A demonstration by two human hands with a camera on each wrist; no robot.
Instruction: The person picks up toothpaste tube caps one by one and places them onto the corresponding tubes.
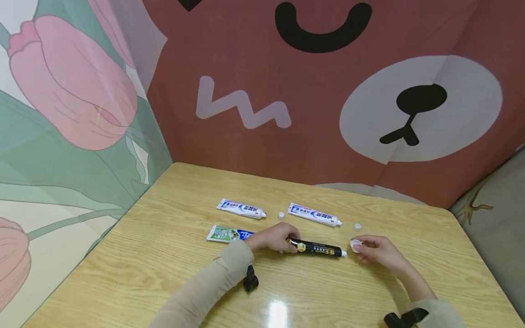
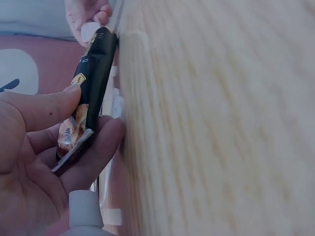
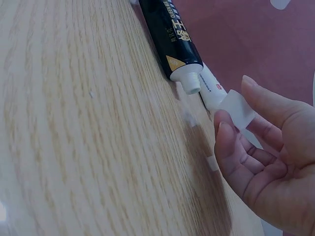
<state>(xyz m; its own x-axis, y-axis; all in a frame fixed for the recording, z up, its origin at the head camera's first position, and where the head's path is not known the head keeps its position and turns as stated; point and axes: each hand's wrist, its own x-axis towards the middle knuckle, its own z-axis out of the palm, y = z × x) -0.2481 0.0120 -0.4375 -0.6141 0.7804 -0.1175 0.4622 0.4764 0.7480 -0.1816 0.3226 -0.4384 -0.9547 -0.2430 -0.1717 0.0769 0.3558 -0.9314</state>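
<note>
My left hand point(image 1: 279, 238) grips the tail end of a black toothpaste tube point(image 1: 321, 249), thumb on one side and fingers on the other. The tube lies low over the table, its uncapped white nozzle point(image 3: 189, 82) pointing toward my right hand point(image 1: 384, 254). Between thumb and fingertips, that hand pinches a white cap point(image 3: 237, 109), a short distance from the nozzle. Under the left wrist, a green and blue toothpaste tube point(image 1: 225, 233) is partly covered; a white cap point(image 2: 84, 209) on a tube shows close by in the left wrist view.
Two white and blue toothpaste tubes lie behind the hands, one at left point(image 1: 242, 208) and one at right point(image 1: 313, 214), both uncapped. Small loose caps stand beside their nozzles, one point(image 1: 281, 215) between the tubes, another point(image 1: 357, 226) farther right. Printed cloth point(image 1: 246, 150) hangs behind the wooden table point(image 1: 164, 237).
</note>
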